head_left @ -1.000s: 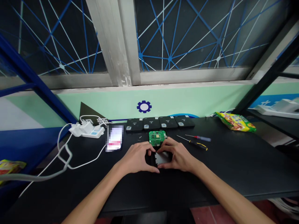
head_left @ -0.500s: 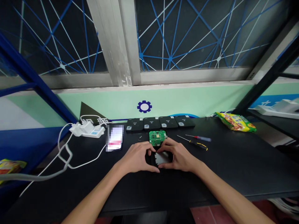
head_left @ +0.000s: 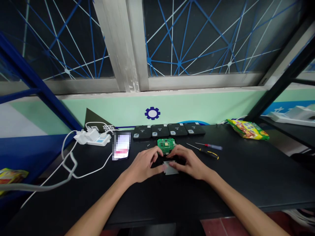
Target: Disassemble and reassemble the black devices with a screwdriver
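**Two hands at a small black casing with a grey plate**

While both hands rested on the black worktop (head_left: 246, 177), they met over a small black plastic casing (head_left: 172, 161), which lay just in front of a green square circuit board (head_left: 166, 145). The left hand (head_left: 144, 164) lay curled over the casing's left side, thumb tip touching a thin grey square plate (head_left: 170, 168) that sat tilted at the near edge of the casing. The right hand (head_left: 190, 162) covered the right side, its fingers bent down onto the casing and the plate; neither hand was a closed fist, and both pressed or pinched lightly at the plate's edges, though the exact grip was hidden by the fingers. A yellow-and-black-handled screwdriver (head_left: 205, 151) and a thinner red-and-blue-handled screwdriver (head_left: 211, 146) lay to the right, apart from the hands. Four flat black boxes (head_left: 169, 130) stood in a row at the back, a blurred phone (head_left: 121, 146) and a white power strip (head_left: 94, 138) to the left, a yellow snack packet (head_left: 248, 129) far right. Judged from this pose, the step was best done by steadying the casing flat with one hand and working the plate evenly from opposite edges, without bending it.
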Demonstrator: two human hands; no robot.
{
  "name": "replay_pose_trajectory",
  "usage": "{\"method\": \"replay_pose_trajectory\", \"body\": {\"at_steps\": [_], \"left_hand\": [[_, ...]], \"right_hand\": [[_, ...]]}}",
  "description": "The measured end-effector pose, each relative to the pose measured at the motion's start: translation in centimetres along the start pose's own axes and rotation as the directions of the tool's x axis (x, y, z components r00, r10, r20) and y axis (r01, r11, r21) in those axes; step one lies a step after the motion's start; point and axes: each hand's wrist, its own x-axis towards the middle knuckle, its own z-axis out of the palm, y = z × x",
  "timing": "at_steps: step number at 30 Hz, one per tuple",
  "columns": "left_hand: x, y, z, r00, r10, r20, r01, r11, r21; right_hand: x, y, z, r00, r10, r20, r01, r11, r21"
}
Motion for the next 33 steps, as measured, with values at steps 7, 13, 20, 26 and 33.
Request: {"method": "replay_pose_trajectory", "body": {"at_steps": [7,13,20,26,33], "left_hand": [[0.6,-2.5,0.2,0.892,-0.045,-0.450,0.129,0.979,0.157],[0.6,-4.0,0.2,0.853,-0.185,-0.489,0.309,0.933,0.187],[0.3,-5.4,0.6,0.887,-0.149,-0.437,0.249,0.951,0.180],[0.5,-6.0,0.9,0.925,-0.066,-0.375,0.135,0.978,0.161],[0.7,-6.5,1.1,0.927,-0.027,-0.374,0.090,0.984,0.153]], "right_hand": [[0.0,2.1,-1.0,0.948,0.108,-0.300,-0.173,0.965,-0.199],[-0.3,3.9,-1.3,0.875,0.181,-0.449,-0.404,0.783,-0.474],[-0.9,5.2,-1.7,0.832,0.269,-0.486,-0.548,0.538,-0.640],[-1.1,5.5,-1.6,0.825,0.362,-0.434,-0.565,0.560,-0.606],[-1.0,5.3,-1.7,0.828,0.369,-0.422,-0.560,0.589,-0.583]]}}
